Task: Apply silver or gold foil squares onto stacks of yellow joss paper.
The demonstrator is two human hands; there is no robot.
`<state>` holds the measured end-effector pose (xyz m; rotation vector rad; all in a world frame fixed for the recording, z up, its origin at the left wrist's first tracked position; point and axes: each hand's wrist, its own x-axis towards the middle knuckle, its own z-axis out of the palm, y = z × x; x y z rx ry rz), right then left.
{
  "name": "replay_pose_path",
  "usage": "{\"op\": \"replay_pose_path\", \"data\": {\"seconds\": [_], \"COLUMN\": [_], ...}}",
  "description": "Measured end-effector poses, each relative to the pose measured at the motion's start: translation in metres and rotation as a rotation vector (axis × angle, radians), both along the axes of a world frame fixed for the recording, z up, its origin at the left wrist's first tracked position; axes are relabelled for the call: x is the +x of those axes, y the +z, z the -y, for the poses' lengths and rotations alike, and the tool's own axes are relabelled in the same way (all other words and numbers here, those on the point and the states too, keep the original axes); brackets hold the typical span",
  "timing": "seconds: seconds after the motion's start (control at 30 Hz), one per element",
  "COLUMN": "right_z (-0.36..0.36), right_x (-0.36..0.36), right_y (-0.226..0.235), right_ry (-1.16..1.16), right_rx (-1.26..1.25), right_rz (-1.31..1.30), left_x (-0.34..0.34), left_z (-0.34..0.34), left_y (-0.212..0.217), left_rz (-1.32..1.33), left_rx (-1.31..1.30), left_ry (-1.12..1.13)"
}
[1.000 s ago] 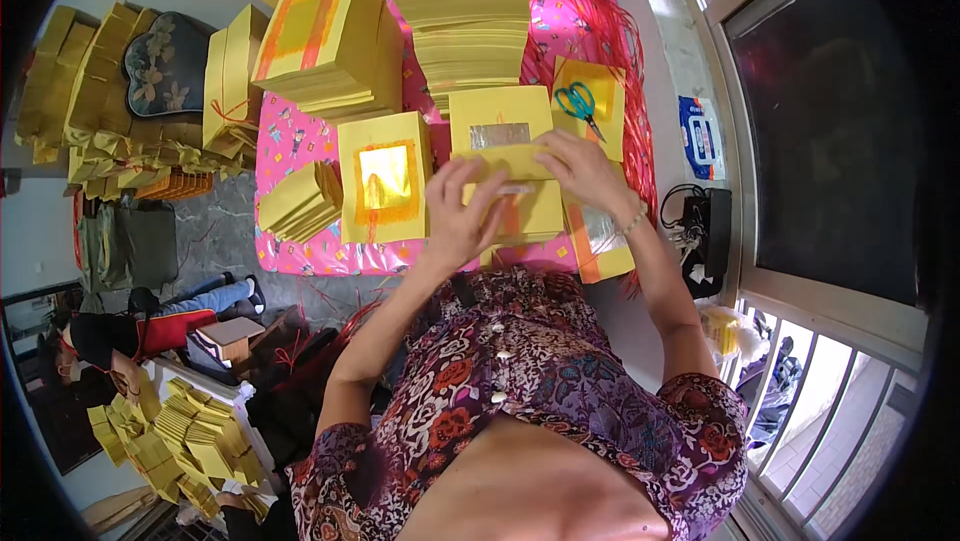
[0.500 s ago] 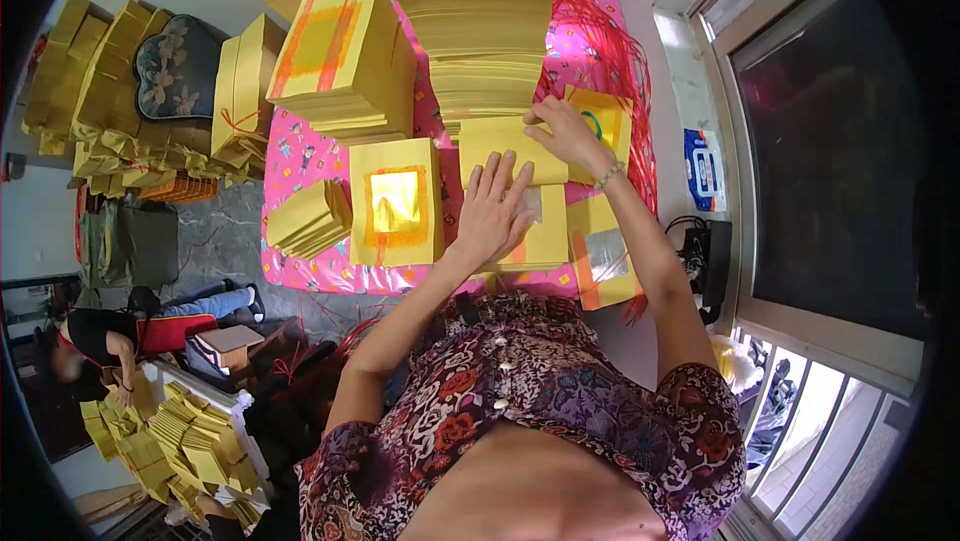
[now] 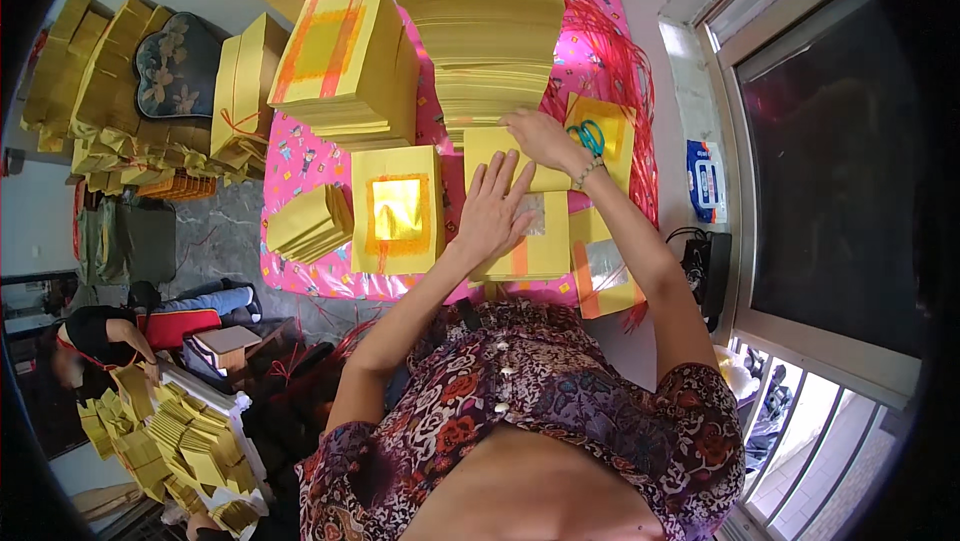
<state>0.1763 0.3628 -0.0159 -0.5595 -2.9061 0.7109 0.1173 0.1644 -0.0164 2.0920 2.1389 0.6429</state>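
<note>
My left hand [image 3: 493, 206] is open, its fingers spread flat across a folded yellow paper sheet [image 3: 553, 180]. Bent and close together, the fingers of my right hand [image 3: 545, 144] press on the far edge of that sheet; their tips are partly hidden. Under and nearer than the sheet lies a yellow paper stack [image 3: 545, 253] with a silver patch and an orange stripe. Teal-handled scissors [image 3: 590, 137] rest on a yellow sheet with an orange square [image 3: 618, 156], just right of my right wrist. Another silver-patched sheet [image 3: 606, 266] lies nearer on the right.
A tall yellow paper stack [image 3: 485, 31] rises beyond my hands. Left of them stand a gold-patched stack [image 3: 395, 251] and a taller block [image 3: 350, 71]. Red strings [image 3: 635, 71] run down the right of the pink-covered table [image 3: 340, 279]. A co-worker [image 3: 105, 336] is at lower left.
My right hand has slid left along the sheet's far edge, and the scissors show more fully. My left hand stays flat in place. The view has shifted slightly.
</note>
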Motion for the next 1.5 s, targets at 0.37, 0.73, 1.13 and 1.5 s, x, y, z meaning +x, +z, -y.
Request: {"op": "replay_pose_path", "data": {"seconds": [0.37, 0.73, 1.13, 1.5], "right_z": [-0.001, 0.002, 0.004, 0.017], "right_x": [0.002, -0.001, 0.001, 0.017], "right_y": [0.001, 0.001, -0.002, 0.004], "right_ry": [-0.061, -0.075, -0.051, -0.091], "right_rx": [-0.163, -0.167, -0.15, -0.034], "right_rz": [-0.011, 0.008, -0.058, -0.323], "left_x": [-0.005, -0.004, -0.004, -0.005], "left_z": [0.0, -0.001, -0.001, -0.004], "left_y": [-0.001, -0.003, -0.007, -0.014], "left_rz": [0.032, 0.03, 0.05, 0.012], "left_rx": [0.012, -0.028, -0.049, -0.07], "left_ry": [-0.048, -0.035, -0.043, -0.055]}}
